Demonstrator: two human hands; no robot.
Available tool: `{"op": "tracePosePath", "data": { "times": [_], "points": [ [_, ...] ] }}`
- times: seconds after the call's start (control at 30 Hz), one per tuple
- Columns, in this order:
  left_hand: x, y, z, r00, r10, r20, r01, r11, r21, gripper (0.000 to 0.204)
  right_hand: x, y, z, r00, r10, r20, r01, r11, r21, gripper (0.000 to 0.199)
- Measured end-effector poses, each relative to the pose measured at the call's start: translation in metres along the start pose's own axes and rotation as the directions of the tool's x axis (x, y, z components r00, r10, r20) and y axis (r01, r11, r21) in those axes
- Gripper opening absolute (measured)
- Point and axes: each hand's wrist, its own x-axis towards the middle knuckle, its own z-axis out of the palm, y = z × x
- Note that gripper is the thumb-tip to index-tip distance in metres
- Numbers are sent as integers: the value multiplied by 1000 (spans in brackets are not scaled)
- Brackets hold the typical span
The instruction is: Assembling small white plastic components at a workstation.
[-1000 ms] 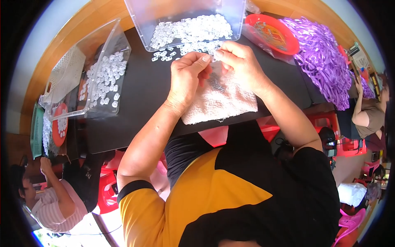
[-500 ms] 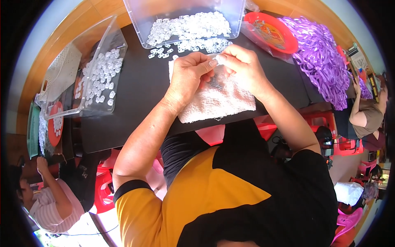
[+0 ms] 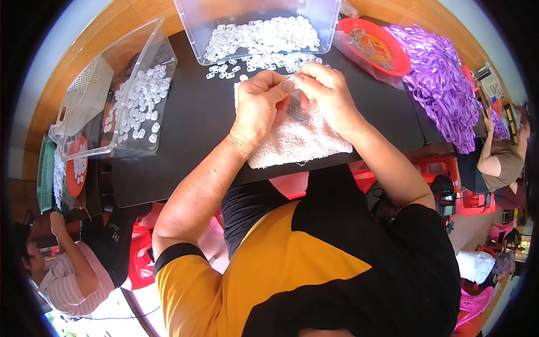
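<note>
My left hand (image 3: pixel 259 104) and my right hand (image 3: pixel 327 92) meet fingertip to fingertip over a white towel (image 3: pixel 297 137) on the black table (image 3: pixel 191 121). Between the fingertips both hands pinch a small clear plastic piece (image 3: pixel 291 81). Just beyond the hands stands a clear plastic bin (image 3: pixel 258 25) with several small clear plastic pieces (image 3: pixel 261 39) in it, and a few lie loose on the table in front of it.
A second clear bin (image 3: pixel 137 95) of clear pieces stands at the left. A red tray (image 3: pixel 373 45) and a heap of purple ribbons (image 3: pixel 443 84) lie at the right. One person sits at lower left (image 3: pixel 67 275), another at the right edge (image 3: pixel 499 160). Red stools (image 3: pixel 443 168) stand below.
Both hands have stayed together over the towel, with small shifts of the fingers around the piece. The view has moved slightly.
</note>
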Motion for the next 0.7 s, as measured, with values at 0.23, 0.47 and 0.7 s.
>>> {"op": "tracePosePath", "data": {
  "times": [0.23,0.47,0.7],
  "points": [
    [0,6,2,999,-26,27,28,997,-74,18,-5,3,-23,996,-65,-53,61,995,-76,19],
    [0,9,-1,999,17,-46,-18,999,-27,14,-11,35,-104,941,-323,101,204,306,-930,17],
    [-2,5,1,999,31,-11,-30,997,66,14,-19,49,-119,922,-298,246,306,175,-936,19]
  ]
}}
